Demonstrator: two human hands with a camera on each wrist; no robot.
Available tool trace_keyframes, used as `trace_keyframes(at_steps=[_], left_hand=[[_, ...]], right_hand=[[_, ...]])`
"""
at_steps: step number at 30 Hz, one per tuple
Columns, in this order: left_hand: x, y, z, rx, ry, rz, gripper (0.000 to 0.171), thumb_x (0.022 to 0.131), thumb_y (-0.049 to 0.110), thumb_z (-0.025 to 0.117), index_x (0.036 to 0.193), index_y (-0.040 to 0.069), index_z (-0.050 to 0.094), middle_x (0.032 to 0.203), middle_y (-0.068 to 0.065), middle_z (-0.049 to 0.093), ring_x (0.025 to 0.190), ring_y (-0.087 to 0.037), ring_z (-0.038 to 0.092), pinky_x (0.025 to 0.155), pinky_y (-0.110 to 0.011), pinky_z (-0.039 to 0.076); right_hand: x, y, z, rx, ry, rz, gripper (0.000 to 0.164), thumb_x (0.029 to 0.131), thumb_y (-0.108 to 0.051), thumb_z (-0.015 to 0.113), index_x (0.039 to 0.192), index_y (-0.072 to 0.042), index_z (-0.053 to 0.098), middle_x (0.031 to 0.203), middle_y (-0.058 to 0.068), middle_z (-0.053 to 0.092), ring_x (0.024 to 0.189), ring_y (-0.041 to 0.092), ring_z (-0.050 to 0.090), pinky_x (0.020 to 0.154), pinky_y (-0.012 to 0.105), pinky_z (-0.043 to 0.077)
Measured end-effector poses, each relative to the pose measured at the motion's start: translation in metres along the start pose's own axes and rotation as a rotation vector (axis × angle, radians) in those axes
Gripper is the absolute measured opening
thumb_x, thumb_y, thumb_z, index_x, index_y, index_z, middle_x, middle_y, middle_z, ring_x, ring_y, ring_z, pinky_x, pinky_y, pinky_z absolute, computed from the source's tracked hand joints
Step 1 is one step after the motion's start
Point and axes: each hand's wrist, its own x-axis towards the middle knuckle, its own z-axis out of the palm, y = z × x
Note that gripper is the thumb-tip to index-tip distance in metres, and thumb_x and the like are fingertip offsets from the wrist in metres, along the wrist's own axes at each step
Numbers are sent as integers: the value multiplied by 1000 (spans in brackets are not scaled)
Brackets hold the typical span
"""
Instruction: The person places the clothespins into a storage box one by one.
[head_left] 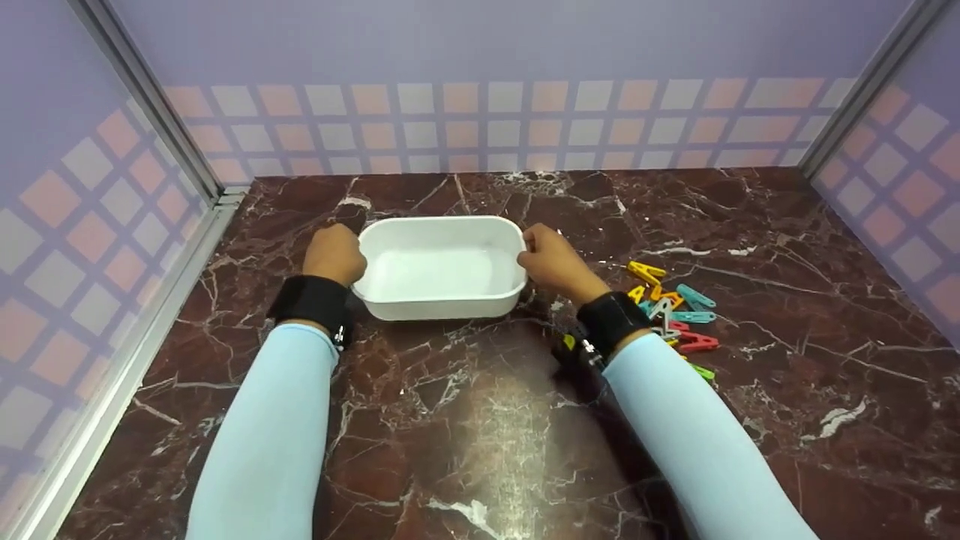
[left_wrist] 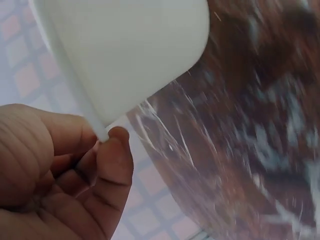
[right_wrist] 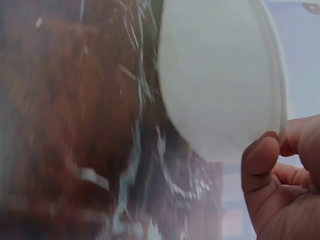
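A white rectangular plastic tub [head_left: 442, 309] with rounded corners is between my two hands, and nothing lies inside it. My left hand [head_left: 335, 255] pinches the rim at its left end; in the left wrist view the thumb and fingers [left_wrist: 114, 162] close on the edge. At the opposite end my right hand [head_left: 553, 259] pinches the rim, and the right wrist view shows the fingertips [right_wrist: 262, 152] gripping it. Whether the tub's base touches the table or hangs just above it, I cannot tell.
Right of the tub, partly behind my right forearm, lies a loose pile of coloured clothespins [head_left: 694, 316] in yellow, orange, teal, white, red and green. The dark red marbled tabletop [head_left: 420, 420] is bounded by tiled walls [head_left: 487, 124] at the back and both sides.
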Motion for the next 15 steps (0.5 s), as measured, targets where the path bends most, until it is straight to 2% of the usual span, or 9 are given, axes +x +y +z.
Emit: trace_keyframes(at_steps=[2, 4, 6, 8, 10, 12, 14, 15], left_hand=[[-2, 3, 4, -65, -3, 30, 24, 74, -7, 46, 53, 5, 45, 53, -7, 41, 55, -25, 40, 54, -36, 39], [-3, 8, 7, -105, -16, 69, 34, 70, -7, 46, 49, 15, 31, 51, 3, 26, 53, -18, 25, 51, -29, 26], [-5, 14, 11, -129, -18, 95, 37, 69, -7, 46, 47, 17, 29, 49, 5, 22, 53, -17, 22, 50, -27, 21], [-9, 22, 16, -135, -15, 95, 37, 67, -7, 46, 46, 18, 29, 47, 3, 27, 53, -20, 29, 50, -28, 24], [-13, 32, 23, -141, -7, 79, 36, 68, -9, 47, 47, 16, 32, 50, -3, 38, 58, -27, 41, 53, -32, 36], [-18, 42, 30, -149, 3, 65, 34, 71, -9, 48, 50, 15, 34, 58, -12, 52, 68, -35, 54, 65, -41, 48], [-22, 52, 37, -150, 8, 66, 33, 73, -8, 50, 52, 14, 37, 68, -17, 60, 79, -40, 61, 77, -47, 51], [-24, 57, 40, -155, 5, 64, 34, 75, -8, 50, 53, 14, 36, 68, -17, 58, 79, -40, 60, 77, -48, 51]], right_hand=[[-6, 6, -8, 18, -4, 15, 30, 89, -3, 54, 117, 8, 53, 96, 11, 52, 79, 20, 51, 63, 26, 44], [-12, 13, -16, 33, -2, 27, 29, 89, -2, 53, 117, 8, 52, 96, 11, 52, 76, 19, 50, 61, 25, 44], [-17, 20, -24, 46, 0, 36, 30, 89, -1, 53, 117, 9, 52, 97, 11, 52, 73, 18, 50, 58, 24, 45], [-23, 27, -31, 53, -5, 41, 30, 90, -2, 52, 118, 8, 51, 97, 12, 53, 69, 18, 51, 54, 23, 45], [-29, 32, -37, 66, -6, 47, 31, 90, -2, 51, 119, 7, 51, 99, 13, 53, 67, 18, 52, 52, 23, 45], [-34, 39, -45, 67, 1, 53, 32, 90, -3, 50, 120, 8, 51, 101, 15, 54, 65, 18, 52, 50, 23, 44], [-40, 46, -53, 53, 8, 70, 32, 91, -3, 49, 121, 7, 51, 101, 16, 55, 62, 18, 52, 48, 24, 44], [-43, 50, -56, 38, 9, 72, 32, 91, -3, 49, 122, 7, 51, 101, 16, 55, 62, 17, 53, 48, 24, 45]])
